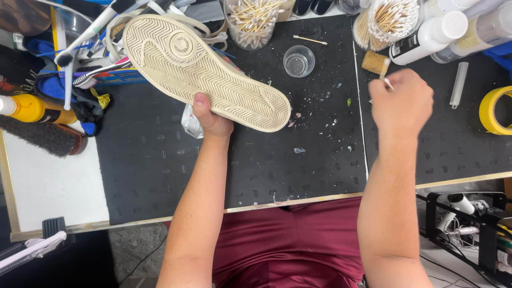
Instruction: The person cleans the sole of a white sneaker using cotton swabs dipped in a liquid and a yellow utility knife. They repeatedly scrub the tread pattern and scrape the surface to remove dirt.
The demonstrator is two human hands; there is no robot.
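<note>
My left hand [210,118] grips a shoe [202,69] by its side and holds it sole up over the black mat [160,160]. The cream sole has a zigzag tread and a round emblem near the heel. My right hand [401,101] is closed around a thin white stick, probably a cotton swab [388,82], whose tip pokes out above my fingers. That hand hovers over the right part of the mat, close to a small tan sponge block [375,62]. A small clear cup [298,60] stands between my hands at the back.
Two jars of cotton swabs [250,21] [386,18] and white bottles [426,37] line the back edge. Brushes [42,136], a yellow bottle [26,106] and toothbrushes lie at the left. A yellow tape roll [493,109] sits at the far right. Paint flecks dot the mat.
</note>
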